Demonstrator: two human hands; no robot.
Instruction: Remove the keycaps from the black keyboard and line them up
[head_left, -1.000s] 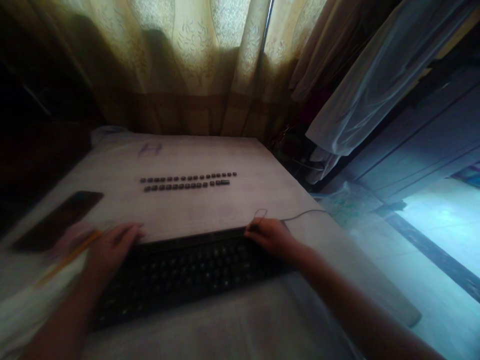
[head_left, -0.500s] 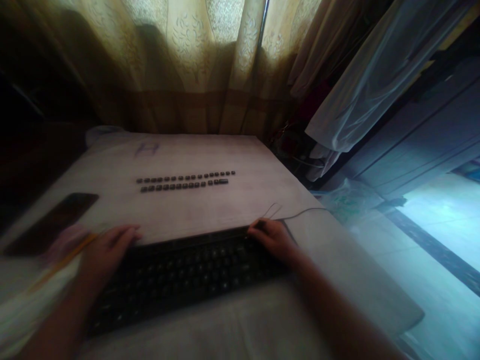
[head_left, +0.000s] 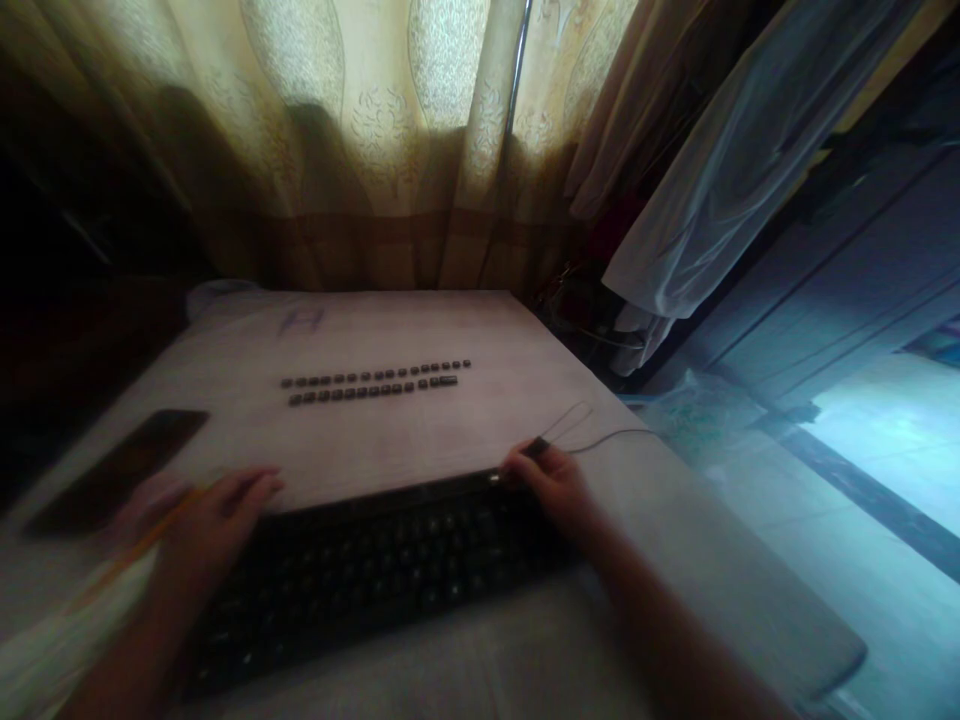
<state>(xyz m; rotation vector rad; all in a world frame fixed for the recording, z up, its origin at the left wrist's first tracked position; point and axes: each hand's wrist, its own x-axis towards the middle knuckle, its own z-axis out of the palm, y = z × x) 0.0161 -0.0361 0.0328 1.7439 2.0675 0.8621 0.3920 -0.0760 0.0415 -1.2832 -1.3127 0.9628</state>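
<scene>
A black keyboard (head_left: 360, 570) lies slightly tilted across the near part of the table; dim light and blur hide much of its key detail. My right hand (head_left: 551, 475) is closed over its far right corner, pinching a keycap puller (head_left: 537, 447) by its small dark handle, with thin wire loops pointing away to the upper right. At the far left corner my left hand (head_left: 225, 510) rests with fingers stretched out, holding nothing visible. Beyond the keyboard, several removed keycaps (head_left: 375, 391) form two rows.
A dark phone (head_left: 120, 470) lies at left. Beside my left hand are a blurred pink item (head_left: 146, 505) and an orange stick-like thing (head_left: 135, 552). The keyboard cable (head_left: 611, 434) crosses the table's right edge. Curtains (head_left: 382, 160) hang behind the table (head_left: 420, 325).
The whole view has tipped up a little, so the table and keyboard sit lower. My right hand has shifted slightly with the keycap puller; my left hand stays at the keyboard's corner.
</scene>
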